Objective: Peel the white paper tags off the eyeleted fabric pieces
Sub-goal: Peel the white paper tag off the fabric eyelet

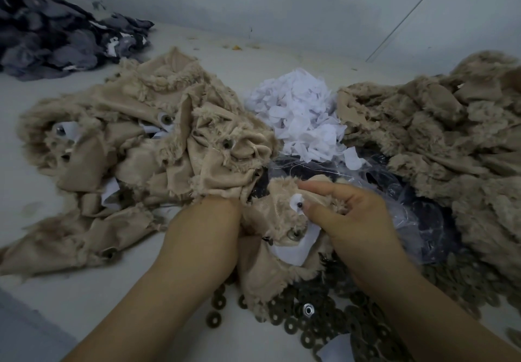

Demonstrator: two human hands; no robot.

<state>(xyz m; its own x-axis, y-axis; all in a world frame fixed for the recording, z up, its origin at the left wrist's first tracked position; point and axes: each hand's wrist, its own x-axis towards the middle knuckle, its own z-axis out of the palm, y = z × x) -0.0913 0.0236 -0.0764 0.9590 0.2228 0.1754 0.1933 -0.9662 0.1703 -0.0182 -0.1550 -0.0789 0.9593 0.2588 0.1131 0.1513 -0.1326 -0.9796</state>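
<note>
A beige frayed fabric piece (270, 251) with metal eyelets lies between my hands near the bottom centre. My left hand (208, 232) grips its left side, fingers tucked under the cloth and hidden. My right hand (346, 215) holds the piece's upper right part, thumb beside a small round white paper tag (296, 203) around an eyelet. A larger white tag (296, 246) sits lower on the same piece by another eyelet. To the left lies a heap of tagged beige pieces (135, 147).
A pile of torn-off white paper tags (301, 113) sits at centre. A second heap of beige fabric (439, 136) fills the right. Dark grey fabric (56, 40) lies far left. Brown washers (310, 319) and a clear plastic bag (408, 212) lie near me.
</note>
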